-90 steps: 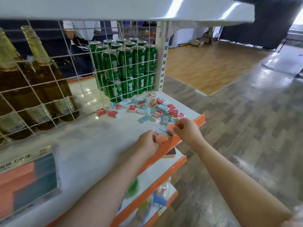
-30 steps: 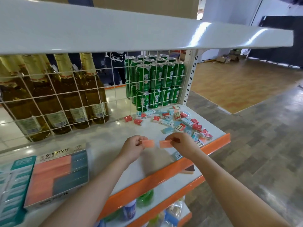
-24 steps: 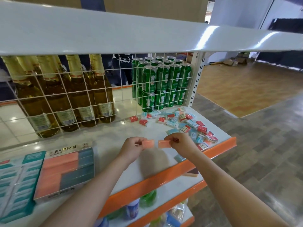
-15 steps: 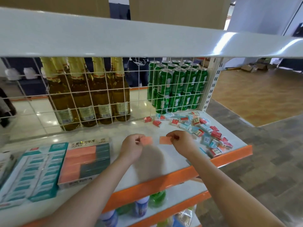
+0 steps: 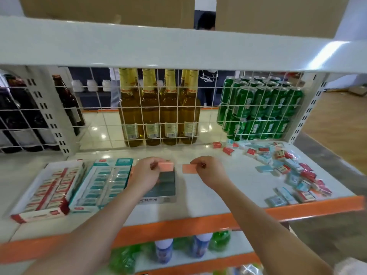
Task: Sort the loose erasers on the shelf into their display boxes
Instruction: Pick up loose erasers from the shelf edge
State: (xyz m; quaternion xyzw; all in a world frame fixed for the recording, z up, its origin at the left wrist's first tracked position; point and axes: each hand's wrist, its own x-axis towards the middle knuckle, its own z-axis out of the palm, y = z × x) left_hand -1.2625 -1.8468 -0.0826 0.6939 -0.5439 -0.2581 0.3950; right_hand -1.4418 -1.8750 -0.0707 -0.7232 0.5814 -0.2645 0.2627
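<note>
1. Now the left hand (image 5: pixel 146 175) pinches a salmon-pink eraser (image 5: pixel 166 165) between thumb and fingers, holding it over the far end of the pink-and-grey display box (image 5: pixel 158 198).
2. Just to the right of that grip, the right hand (image 5: pixel 210 171) pinches a second pink eraser (image 5: pixel 189 168) by its right end, above bare white shelf (image 5: pixel 228 193); the two erasers are near each other but apart.
3. Left of the left hand's grip, touching the pink-and-grey box, lies a teal display box (image 5: pixel 103 185) packed with rows of teal-wrapped erasers.
4. Further left again sits a red-and-white display box (image 5: pixel 47 189), likewise filled with rows.
5. Well to the right of the right hand's grip, a loose scatter of red and light-blue erasers (image 5: pixel 286 167) spreads from the wire grille to the orange front edge (image 5: pixel 198 225).
6. Beyond both grips, behind the white wire grille (image 5: pixel 158 116), stand amber bottles (image 5: pixel 158 112); green cans (image 5: pixel 260 108) are stacked to their right and dark bottles (image 5: pixel 67 104) to their left.
</note>
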